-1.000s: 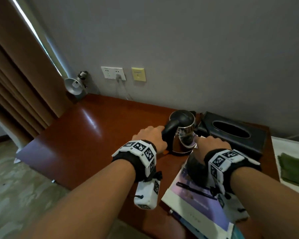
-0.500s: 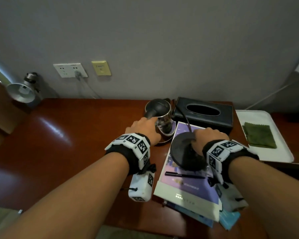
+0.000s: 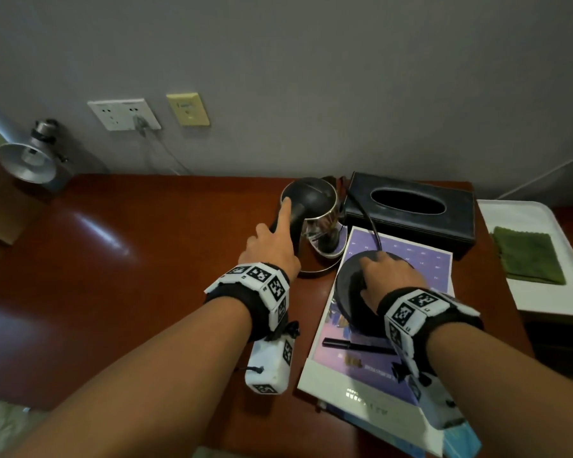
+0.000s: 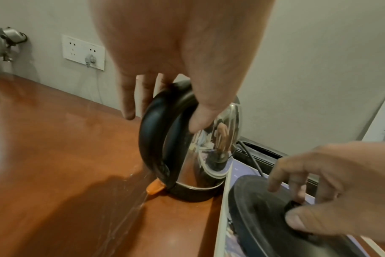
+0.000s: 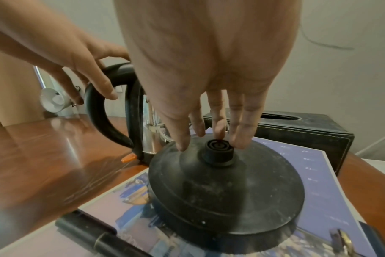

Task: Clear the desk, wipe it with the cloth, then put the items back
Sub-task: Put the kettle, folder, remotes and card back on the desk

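**Change of state.** Half a second ago the left hand (image 3: 272,246) was clasped round the kettle handle (image 4: 152,139). It has now released. The fingers lie straight, with the index along the top of the handle and the thumb beside it, and nothing is gripped.

**Right hand.** The right hand (image 3: 387,276) remains over the kettle base (image 3: 348,285). Its fingertips stand around the central connector (image 5: 219,147). I cannot tell whether they pinch it.

**Locations.**
- The kettle (image 3: 311,209) stands upright on the desk (image 3: 129,259), at 10 o'clock from the base.
- The base rests on the booklet (image 3: 420,259), not on the wood.
- The tissue box (image 3: 411,223) sits at 1 o'clock from the base.
- The cloth (image 3: 526,256) lies on the tray (image 3: 543,299), at 3 o'clock.

**Meaning for the task.** The kettle appears to be set down, and the left hand is free. The kettle is not seated on its base.
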Demonstrator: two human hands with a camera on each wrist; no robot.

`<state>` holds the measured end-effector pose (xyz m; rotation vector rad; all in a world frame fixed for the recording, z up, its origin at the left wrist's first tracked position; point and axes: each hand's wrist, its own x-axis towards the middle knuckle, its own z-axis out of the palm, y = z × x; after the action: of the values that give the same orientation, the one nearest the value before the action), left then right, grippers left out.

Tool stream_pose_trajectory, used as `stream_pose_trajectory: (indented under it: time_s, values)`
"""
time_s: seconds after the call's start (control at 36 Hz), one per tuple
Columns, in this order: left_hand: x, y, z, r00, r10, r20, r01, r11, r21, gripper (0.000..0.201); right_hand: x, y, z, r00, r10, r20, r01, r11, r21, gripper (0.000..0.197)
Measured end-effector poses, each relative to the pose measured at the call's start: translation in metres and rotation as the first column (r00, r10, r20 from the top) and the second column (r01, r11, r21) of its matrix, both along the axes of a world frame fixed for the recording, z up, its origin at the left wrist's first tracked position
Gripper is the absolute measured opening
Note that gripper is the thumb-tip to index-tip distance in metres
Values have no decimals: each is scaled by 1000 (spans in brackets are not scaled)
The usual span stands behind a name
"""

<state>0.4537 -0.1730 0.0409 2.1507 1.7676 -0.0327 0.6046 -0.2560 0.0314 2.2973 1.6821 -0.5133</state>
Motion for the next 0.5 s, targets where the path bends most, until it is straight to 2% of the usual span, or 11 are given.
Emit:
stream_pose_trajectory:
  time_s: [0.17,0.39,0.5]
  values:
    - [10,13,-3,996,48,74,-50,998,22,100,10,6,-15,1000,-19,19,19,1000,-7,57]
    - [23,36,-10,979,69,191,-92,989,117,90,17,16,-16,997,-61,-39,59,997,-44,47]
    - [20,43,-5,978,75,193,-101,987,127,88,16,27,-3,998,-50,-40,50,999,15,48]
